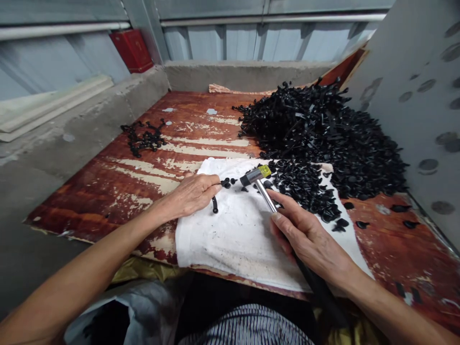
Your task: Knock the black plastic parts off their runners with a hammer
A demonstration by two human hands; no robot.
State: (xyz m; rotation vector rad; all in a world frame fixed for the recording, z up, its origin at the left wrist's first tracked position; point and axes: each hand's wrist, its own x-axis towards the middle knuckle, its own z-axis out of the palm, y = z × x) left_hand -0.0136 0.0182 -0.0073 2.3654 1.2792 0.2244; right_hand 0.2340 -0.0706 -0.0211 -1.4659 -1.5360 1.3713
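My right hand (304,232) is wrapped round a small mallet (266,194) with a metal shaft, a dark grey face and a yellow-green face. The mallet's head hangs over a white cloth (230,239), dark face to the left. At the cloth's left side, my left hand (192,194) is closed with its fingertips pinching a small black rubber-like part (214,205), whose stem with a round end hangs below the fingers. Several more black pieces (227,182) lie right by those fingertips. Between the mallet head and the left hand there is a short gap.
A large heap of black parts (309,124) fills the back right and spills onto the cloth. A smaller pile (143,138) lies at the left of the worn red-brown board (187,108). Concrete ledges and a grey panel (424,120) border it; a red box (132,50) stands in the corner.
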